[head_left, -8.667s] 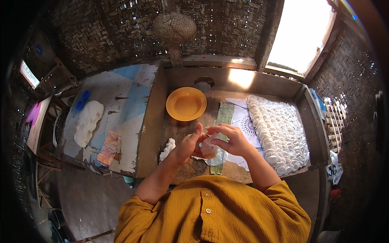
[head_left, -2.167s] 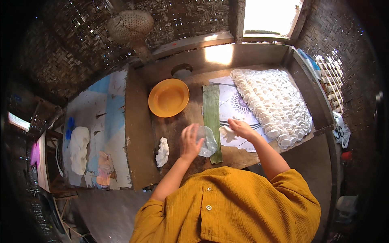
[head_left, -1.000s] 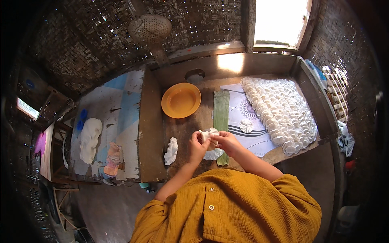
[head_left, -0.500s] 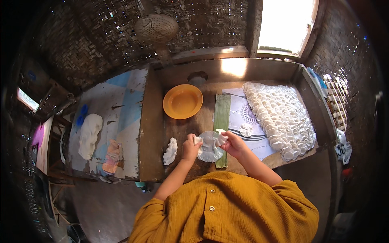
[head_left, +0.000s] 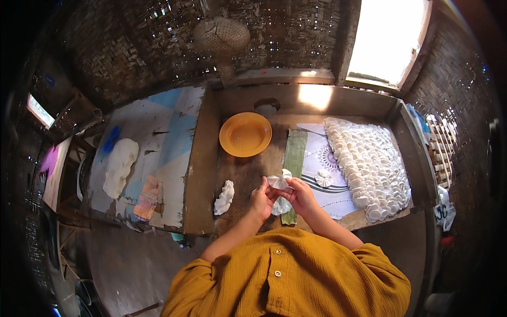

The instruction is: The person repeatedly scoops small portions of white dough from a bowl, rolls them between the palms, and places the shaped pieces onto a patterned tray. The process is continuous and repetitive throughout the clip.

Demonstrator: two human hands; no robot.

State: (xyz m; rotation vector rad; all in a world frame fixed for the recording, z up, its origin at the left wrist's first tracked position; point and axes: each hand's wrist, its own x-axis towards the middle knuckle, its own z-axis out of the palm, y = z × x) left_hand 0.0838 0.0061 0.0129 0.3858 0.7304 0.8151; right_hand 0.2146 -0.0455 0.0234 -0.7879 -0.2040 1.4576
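Note:
Between my two hands is a small white pleated dough piece (head_left: 278, 182), fanned out like a shell. The fingers of my left hand (head_left: 260, 202) close on its left side. My right hand (head_left: 300, 196) pinches it from the right. Below my fingers, a crinkled clear plastic sheet (head_left: 280, 206) partly covers a long green leaf-like strip (head_left: 294, 153). A little white lump (head_left: 287, 173) shows just behind the held piece. To the right, one round pleated dough piece (head_left: 323, 178) lies alone on a white patterned sheet (head_left: 311, 142).
Many overlapping white dough pieces (head_left: 369, 169) cover the tray's right side. An orange bowl (head_left: 245, 134) stands at the back, and a white dough lump (head_left: 224, 197) lies left of my hands. A larger dough mass (head_left: 121, 168) rests on the left board (head_left: 171, 153). Raised wooden walls (head_left: 200, 158) edge the work area.
My hands have come closer together and lifted the white piece off the clear sheet, which was spread between them before. The view has shifted slightly.

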